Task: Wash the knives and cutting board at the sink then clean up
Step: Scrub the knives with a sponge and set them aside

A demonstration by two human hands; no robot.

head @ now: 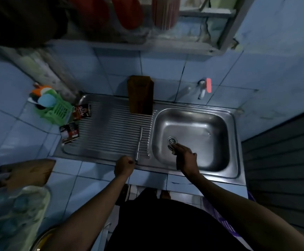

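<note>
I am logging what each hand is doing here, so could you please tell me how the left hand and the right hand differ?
The left hand is a closed grip on the knife over the ribbed drainboard; the right hand reaches into the sink basin, fingers extended near the drain, over a small item I cannot identify. Both are bare.

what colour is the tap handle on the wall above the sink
The tap handle is pinkish red, clearest in the head view.

Cutting board (140, 96) on steel drainboard (109, 127)
</note>
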